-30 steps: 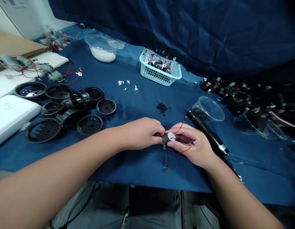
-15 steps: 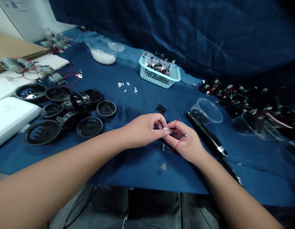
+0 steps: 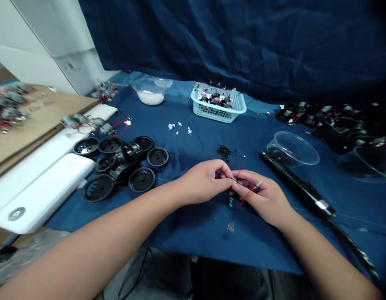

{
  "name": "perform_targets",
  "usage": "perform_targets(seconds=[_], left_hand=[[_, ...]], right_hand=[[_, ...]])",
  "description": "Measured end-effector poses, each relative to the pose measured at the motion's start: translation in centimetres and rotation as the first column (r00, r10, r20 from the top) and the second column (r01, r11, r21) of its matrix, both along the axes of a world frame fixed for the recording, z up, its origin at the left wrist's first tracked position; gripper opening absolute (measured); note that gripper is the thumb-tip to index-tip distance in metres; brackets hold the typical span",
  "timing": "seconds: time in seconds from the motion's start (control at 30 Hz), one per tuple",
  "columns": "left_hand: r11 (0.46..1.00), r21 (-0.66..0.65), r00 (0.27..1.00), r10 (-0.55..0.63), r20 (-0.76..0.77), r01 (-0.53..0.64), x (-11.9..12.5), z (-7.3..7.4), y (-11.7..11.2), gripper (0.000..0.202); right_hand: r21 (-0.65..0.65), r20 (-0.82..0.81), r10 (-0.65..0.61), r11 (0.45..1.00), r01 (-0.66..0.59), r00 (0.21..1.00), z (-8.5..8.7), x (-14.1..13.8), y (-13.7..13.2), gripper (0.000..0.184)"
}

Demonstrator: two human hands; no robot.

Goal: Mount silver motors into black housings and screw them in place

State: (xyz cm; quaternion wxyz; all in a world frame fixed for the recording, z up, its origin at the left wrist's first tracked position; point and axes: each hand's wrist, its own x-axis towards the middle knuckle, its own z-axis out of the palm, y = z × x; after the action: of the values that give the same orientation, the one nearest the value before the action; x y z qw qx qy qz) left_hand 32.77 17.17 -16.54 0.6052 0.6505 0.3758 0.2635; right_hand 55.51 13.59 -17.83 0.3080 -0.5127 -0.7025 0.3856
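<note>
My left hand (image 3: 202, 181) and my right hand (image 3: 265, 196) meet over the blue cloth, both closed in a pinch on a small grey motor (image 3: 234, 180) that is mostly hidden between the fingers. Red wire (image 3: 246, 195) loops over my right fingers. A black wire hangs down from the motor to a small metal tab (image 3: 230, 226) lying on the cloth. A black screwdriver-like tool (image 3: 295, 188) lies just right of my right hand.
Several black round plastic parts (image 3: 124, 166) lie at the left beside a white box (image 3: 39, 196). At the back stand a light blue basket of wired motors (image 3: 218, 104) and a bowl of white bits (image 3: 149, 91). A clear cup (image 3: 291, 149) and small black screws (image 3: 224, 151) lie nearby.
My view has tilted up and swung left, showing more of the cardboard and white box. Both hands have closed tighter round the motor, which now shows less.
</note>
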Motion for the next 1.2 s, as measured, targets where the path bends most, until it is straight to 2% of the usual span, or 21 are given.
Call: perform_targets(seconds=[0.13,0.4,0.57,0.73,0.83,1.0,1.13,1.2], left_hand=[[1.000,-0.011,1.000,-0.017,0.005,0.018,-0.1,0.0,-0.1,0.015],[1.000,-0.011,0.998,0.020,-0.052,-0.021,-0.3,0.3,-0.2,0.020],[0.999,-0.014,0.998,0.030,-0.048,-0.030,-0.3,0.0,-0.2,0.019],[0.992,-0.128,0.999,0.006,0.032,-0.002,-0.1,-0.5,-0.2,0.022],[0.981,-0.194,0.996,0.000,0.086,0.017,0.1,-0.6,-0.4,0.022],[0.962,-0.275,0.987,0.053,0.151,-0.009,0.6,-0.6,-0.6,0.036],[0.969,-0.247,0.995,0.017,0.094,0.007,0.5,-0.7,-0.5,0.030],[0.993,-0.117,1.000,-0.005,-0.002,0.005,-0.1,0.0,-0.5,0.024]], right_hand=[[0.004,-0.024,0.008,1.000,-0.008,1.000,0.1,0.2,0.2,0.033],[-0.029,-0.082,0.016,0.999,-0.019,0.997,-1.0,0.2,0.2,0.035],[0.040,-0.048,0.052,0.998,-0.050,0.997,-0.9,0.0,0.4,0.031],[0.094,-0.053,0.077,0.993,-0.072,0.996,-1.3,0.2,0.6,0.029],[0.047,-0.068,0.081,0.996,-0.078,0.994,-1.9,0.7,0.5,0.033],[-0.090,-0.126,0.056,0.994,-0.068,0.990,-2.7,1.3,0.4,0.040],[-0.116,-0.141,0.061,0.990,-0.077,0.988,-2.8,1.1,0.4,0.043],[-0.091,-0.121,0.054,0.994,-0.065,0.991,-2.5,0.8,0.4,0.042]])
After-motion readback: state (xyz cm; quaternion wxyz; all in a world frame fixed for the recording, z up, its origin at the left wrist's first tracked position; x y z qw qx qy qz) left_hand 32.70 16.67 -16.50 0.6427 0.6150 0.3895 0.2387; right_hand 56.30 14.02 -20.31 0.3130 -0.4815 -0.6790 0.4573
